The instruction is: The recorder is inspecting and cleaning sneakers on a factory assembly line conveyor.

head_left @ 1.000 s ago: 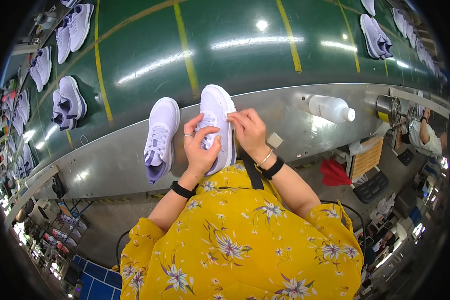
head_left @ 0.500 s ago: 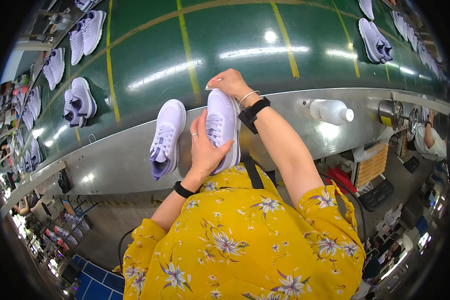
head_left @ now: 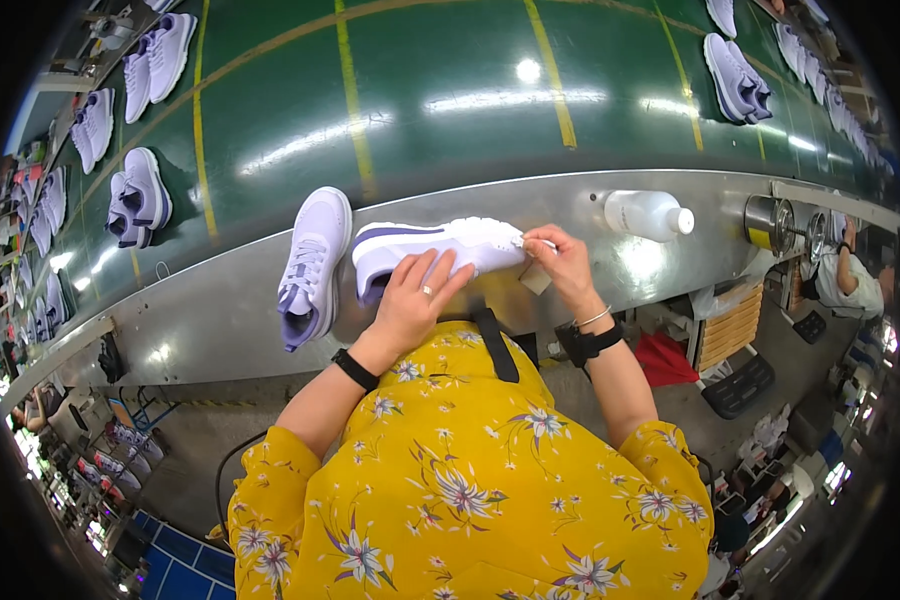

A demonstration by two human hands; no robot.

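Lavender and white sneakers ride the green conveyor belt (head_left: pixel 450 110) in pairs, one pair (head_left: pixel 135 197) lying well to the left of the metal ledge (head_left: pixel 210 320) that runs along the belt's near edge. Everything below is placed from that ledge.

On the ledge's left part a single sneaker (head_left: pixel 312 265) rests on its sole, laces up, toe pointing toward the belt, probably parked there to wait as the mate of the one in hand. Just to its right a second sneaker (head_left: pixel 440 248) lies turned on its side across the ledge, its white sole edge and purple stripe facing up, which brings the side wall within reach. The left hand (head_left: pixel 410 305) presses flat over its middle, fingers spread wide rather than curled around it, apparently pinning it against the metal so it cannot roll. The right hand (head_left: pixel 567 265) works at the sneaker's right end, its fingers pinched narrowly on a small pale piece (head_left: pixel 536 277) at that end; what the piece is I cannot tell.

Farther right on the ledge a white plastic bottle (head_left: pixel 648 214) lies on its side, near the working hand, and beyond it stands a small metal tin (head_left: pixel 767 222).
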